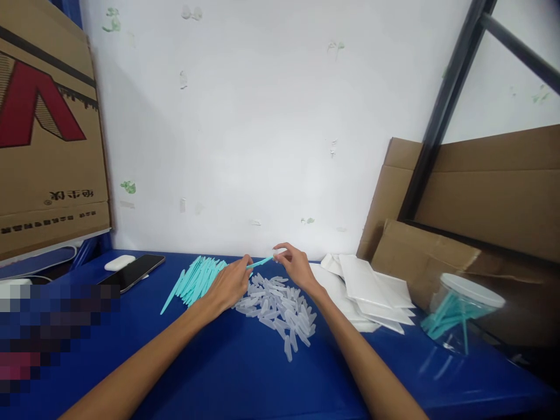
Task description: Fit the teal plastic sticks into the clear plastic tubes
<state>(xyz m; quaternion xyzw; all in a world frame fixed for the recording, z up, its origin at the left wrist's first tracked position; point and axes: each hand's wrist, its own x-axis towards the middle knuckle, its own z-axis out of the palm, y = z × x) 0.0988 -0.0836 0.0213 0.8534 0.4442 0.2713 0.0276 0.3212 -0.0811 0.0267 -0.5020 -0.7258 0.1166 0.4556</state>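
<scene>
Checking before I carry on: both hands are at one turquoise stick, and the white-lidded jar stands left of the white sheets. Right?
Not quite: the white-lidded jar stands right of the white sheets, as the head view shows. The left hand and right hand are at one turquoise stick.

Left grip (pixel 235 282) on turquoise stick (pixel 263 262), right grip (pixel 297 266) pinching translucent cap (pixel 277 253) at its tip, cap pile (pixel 280 306) nearby

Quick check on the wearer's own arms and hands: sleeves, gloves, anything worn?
Left hand and right hand: no gloves. Left forearm and right forearm: slim, bare as far as the frame shows, no sleeves in view. No watch, bracelet, cable or marking visible on either. Fingers too small to rule out a thin ring.
</scene>
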